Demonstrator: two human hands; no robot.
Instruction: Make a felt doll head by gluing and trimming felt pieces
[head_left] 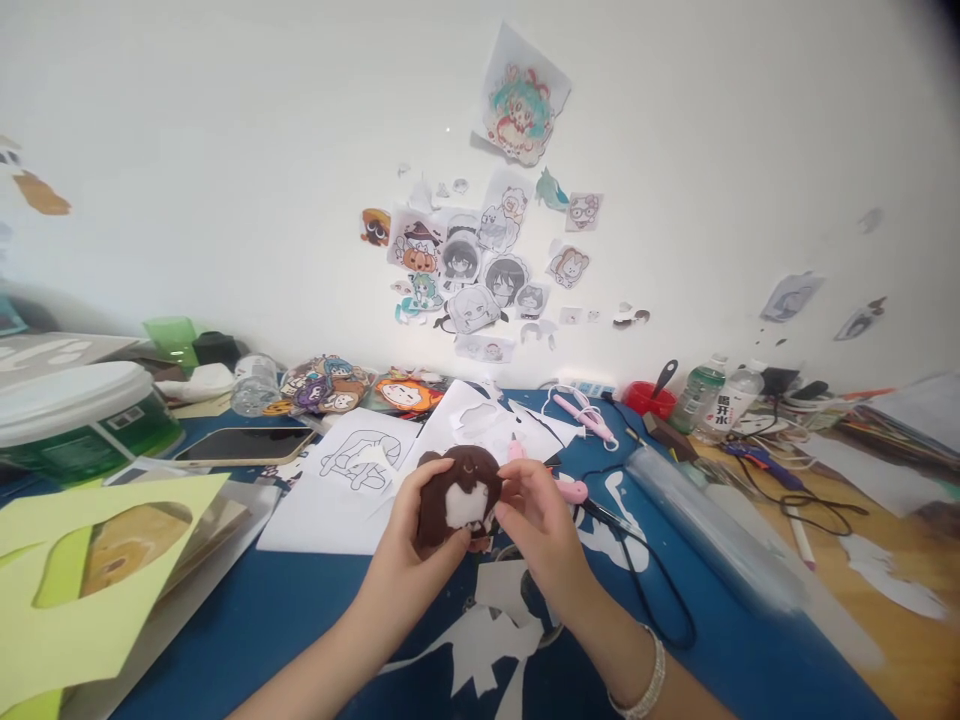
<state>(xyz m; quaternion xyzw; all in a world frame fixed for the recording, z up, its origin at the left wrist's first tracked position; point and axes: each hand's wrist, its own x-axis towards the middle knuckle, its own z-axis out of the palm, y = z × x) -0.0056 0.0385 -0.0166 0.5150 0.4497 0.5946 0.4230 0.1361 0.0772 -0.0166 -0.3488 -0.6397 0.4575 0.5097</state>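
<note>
Between my hands, above the blue mat [247, 620], is a small dark-brown head-shaped piece [466, 497] with a white face area. My left hand [424, 525] wraps round its left side, thumb at the lower edge. My right hand [536, 515] pinches its right edge between thumb and fingers. White paper scraps [487, 645] lie below the hands. Behind the piece, a sheet with a line drawing [364, 460] and a cut-out white sheet [476, 410] overlap. A pink hot glue gun [571, 490] is just right of my right hand, partly hidden by it.
At left are a white-lidded green tub [82, 420], a phone [244, 445] and yellow cut paper [97, 590]. Painted cut-outs [330, 385] lie by the wall. On the right are bottles [731, 395], a red bowl [649, 398], a clear plastic sleeve [712, 530], blue-handled pliers [761, 465] and looping black cable [660, 610].
</note>
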